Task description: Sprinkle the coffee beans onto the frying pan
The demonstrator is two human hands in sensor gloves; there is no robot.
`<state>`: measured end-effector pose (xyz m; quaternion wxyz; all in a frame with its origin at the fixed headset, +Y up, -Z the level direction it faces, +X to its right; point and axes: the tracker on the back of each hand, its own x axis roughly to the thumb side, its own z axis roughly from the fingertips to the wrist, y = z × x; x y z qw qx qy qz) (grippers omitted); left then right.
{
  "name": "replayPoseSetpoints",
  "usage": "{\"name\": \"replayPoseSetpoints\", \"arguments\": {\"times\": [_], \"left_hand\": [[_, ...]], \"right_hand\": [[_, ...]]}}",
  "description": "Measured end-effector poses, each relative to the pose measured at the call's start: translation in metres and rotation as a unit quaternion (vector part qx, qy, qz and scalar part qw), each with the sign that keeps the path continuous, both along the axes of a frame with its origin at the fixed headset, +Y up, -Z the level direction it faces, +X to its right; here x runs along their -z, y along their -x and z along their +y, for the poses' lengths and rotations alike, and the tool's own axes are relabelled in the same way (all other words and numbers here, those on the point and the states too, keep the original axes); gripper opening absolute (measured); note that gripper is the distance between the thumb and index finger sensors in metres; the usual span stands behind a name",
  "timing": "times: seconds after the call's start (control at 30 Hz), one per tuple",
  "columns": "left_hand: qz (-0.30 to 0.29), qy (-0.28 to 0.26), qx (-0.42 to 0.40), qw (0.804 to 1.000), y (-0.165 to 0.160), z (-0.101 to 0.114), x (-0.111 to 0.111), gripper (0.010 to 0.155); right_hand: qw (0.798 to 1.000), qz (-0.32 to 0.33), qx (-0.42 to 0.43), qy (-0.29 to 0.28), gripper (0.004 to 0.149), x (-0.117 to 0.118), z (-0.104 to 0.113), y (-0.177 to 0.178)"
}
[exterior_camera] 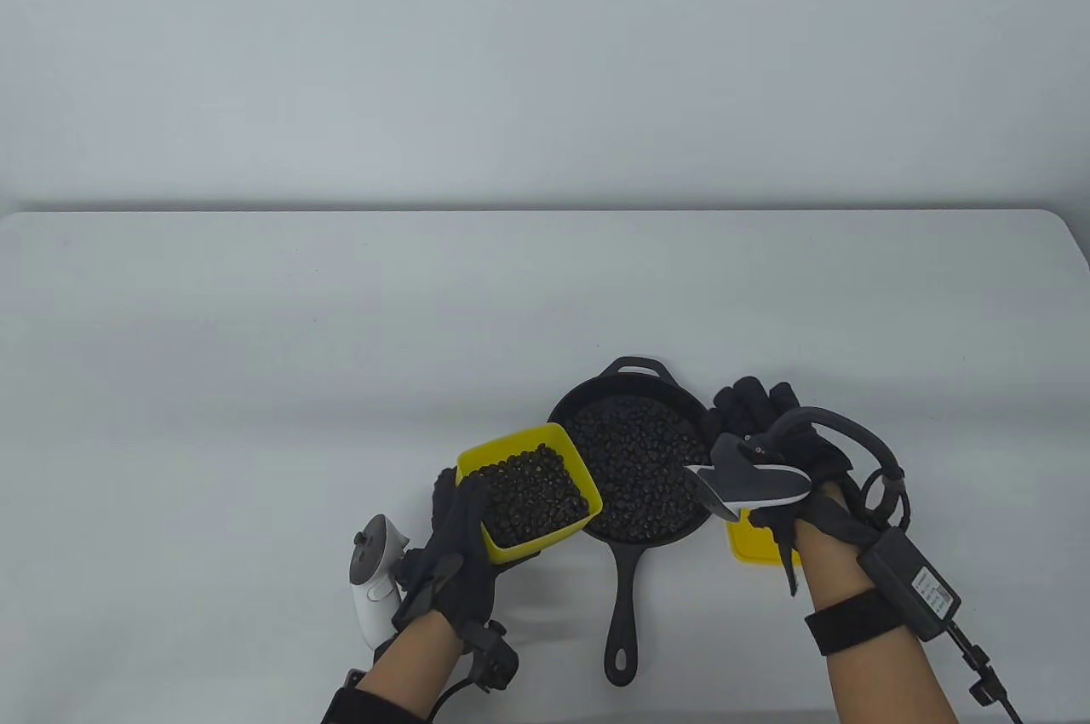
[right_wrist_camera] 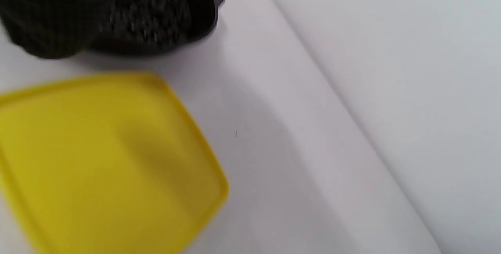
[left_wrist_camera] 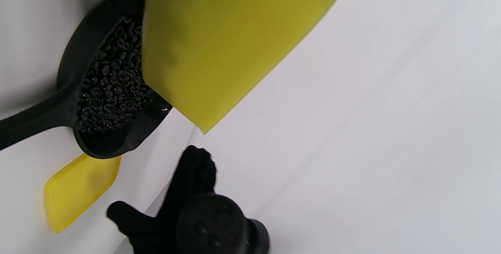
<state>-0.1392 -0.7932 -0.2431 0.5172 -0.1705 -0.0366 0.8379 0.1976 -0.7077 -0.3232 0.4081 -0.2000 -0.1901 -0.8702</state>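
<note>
A black cast-iron frying pan point(exterior_camera: 622, 596) sits near the table's front, its handle toward me, with a layer of coffee beans point(exterior_camera: 639, 464) in it. My left hand point(exterior_camera: 464, 524) grips a yellow square container point(exterior_camera: 502, 449) of coffee beans point(exterior_camera: 532, 498), held at the pan's left rim. The left wrist view shows the container's underside point(left_wrist_camera: 219, 42) above the pan point(left_wrist_camera: 101, 146). My right hand point(exterior_camera: 754, 409) hovers at the pan's right side with nothing in it. In the left wrist view point(left_wrist_camera: 188, 191) its fingers are spread.
A yellow lid point(exterior_camera: 754, 543) lies flat on the table under my right wrist, right of the pan. It also shows in the left wrist view point(left_wrist_camera: 74, 191) and the right wrist view point(right_wrist_camera: 105, 160). White table point(exterior_camera: 341, 332) stretches behind and left.
</note>
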Motion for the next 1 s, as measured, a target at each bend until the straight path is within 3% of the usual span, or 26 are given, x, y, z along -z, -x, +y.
{"name": "replayPoseSetpoints", "arguments": {"times": [0.07,0.17,0.37,0.47,0.63,0.73,0.83,0.9,1.0], "left_hand": [[0.001,-0.003,-0.003,1.0,0.0,0.002,0.0,0.094],[0.003,-0.003,-0.005,1.0,0.002,0.002,0.0,0.094],[0.008,0.001,-0.009,1.0,0.004,0.002,0.004,0.094],[0.007,0.004,-0.009,1.0,0.004,0.002,0.004,0.093],[0.004,0.002,-0.011,1.0,0.003,0.003,0.003,0.093],[0.0,0.002,-0.01,1.0,0.003,0.002,0.003,0.093],[-0.006,0.004,-0.007,1.0,0.0,0.002,0.003,0.093],[-0.016,0.003,-0.006,1.0,-0.002,0.002,0.003,0.093],[-0.055,-0.003,-0.01,0.998,-0.007,0.001,0.004,0.093]], "right_hand": [[0.997,-0.054,0.022,0.05,0.123,0.006,-0.018,-0.012],[0.989,-0.103,-0.016,0.104,0.128,0.012,-0.044,-0.024],[0.986,-0.106,0.004,0.126,0.13,0.014,-0.071,-0.033],[0.99,-0.079,0.045,0.106,0.131,0.012,-0.066,-0.033],[0.985,-0.108,0.042,0.128,0.134,-0.002,-0.066,-0.045],[0.985,-0.116,0.048,0.116,0.134,-0.007,-0.048,-0.05],[0.985,-0.088,0.128,0.072,0.134,-0.011,-0.003,-0.036],[0.972,-0.028,0.226,0.052,0.133,-0.022,0.031,-0.007],[0.948,0.074,0.309,0.037,0.133,-0.044,0.063,0.039]]}}
